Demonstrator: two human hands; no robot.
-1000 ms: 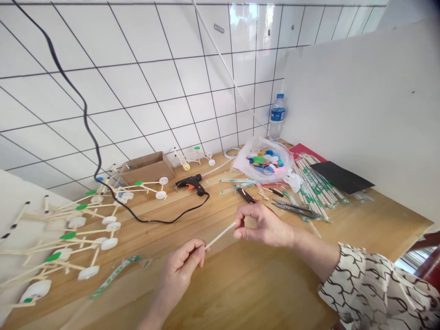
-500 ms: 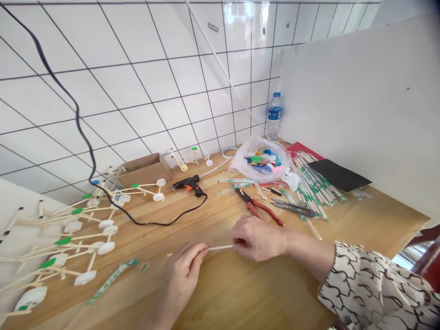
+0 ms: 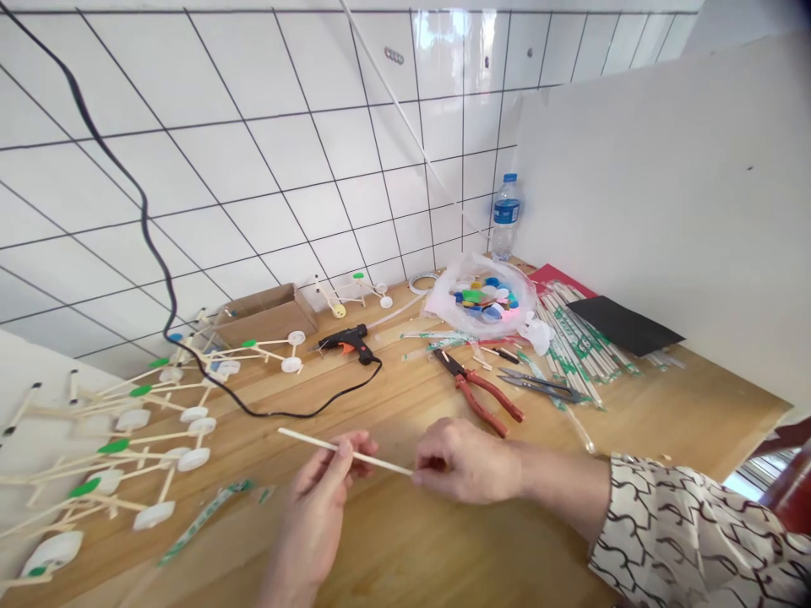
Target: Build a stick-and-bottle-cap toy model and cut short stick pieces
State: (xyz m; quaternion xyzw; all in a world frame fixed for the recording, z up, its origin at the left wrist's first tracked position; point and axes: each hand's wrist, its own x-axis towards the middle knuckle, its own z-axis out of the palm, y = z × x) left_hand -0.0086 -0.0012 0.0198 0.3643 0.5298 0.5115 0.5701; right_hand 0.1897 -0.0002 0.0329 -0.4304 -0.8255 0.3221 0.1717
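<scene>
A thin pale wooden stick (image 3: 389, 465) slants over the wooden table in front of me. My left hand (image 3: 323, 490) pinches it between thumb and fingers, and its left end sticks out past the hand. The right end is pinched in the fingertips of my right hand (image 3: 465, 460). Just beyond my right hand, pliers with red handles (image 3: 485, 393) lie on the table. Grey thread snips (image 3: 541, 385) rest to their right.
Stick models with white wheels (image 3: 152, 513) fill the left side. Farther back are a black glue gun (image 3: 348, 340) with its cord, a cardboard box (image 3: 269, 317), a bag of coloured caps (image 3: 472, 312), wrapped sticks (image 3: 579, 338), black card (image 3: 624, 323) and a water bottle (image 3: 505, 219).
The stick has tilted, and its left part now shows beyond my left hand, which has turned and moved slightly left. My right hand has moved a little left and nearer to me.
</scene>
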